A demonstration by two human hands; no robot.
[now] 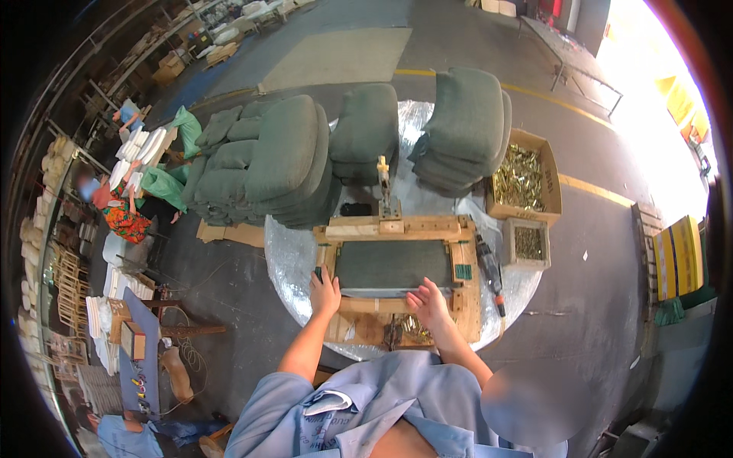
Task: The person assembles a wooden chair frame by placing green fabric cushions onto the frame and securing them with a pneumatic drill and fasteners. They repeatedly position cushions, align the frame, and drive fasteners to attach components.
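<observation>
A dark green fabric-covered panel lies flat inside a wooden frame jig in front of me. My left hand rests at the panel's lower left corner, its fingers stretched along the jig's left side. Over the panel's lower right edge is my right hand, palm turned inward and fingers apart, holding nothing. A pale strip shows along the panel's near edge. At the jig's far side stands a metal clamp. Small green pieces sit on the jig's right side.
Stacks of green cushions fill the far side of the plastic-covered round table. To the right are a power driver, a cardboard box of brassy metal parts and a smaller box of screws. Other people work at left.
</observation>
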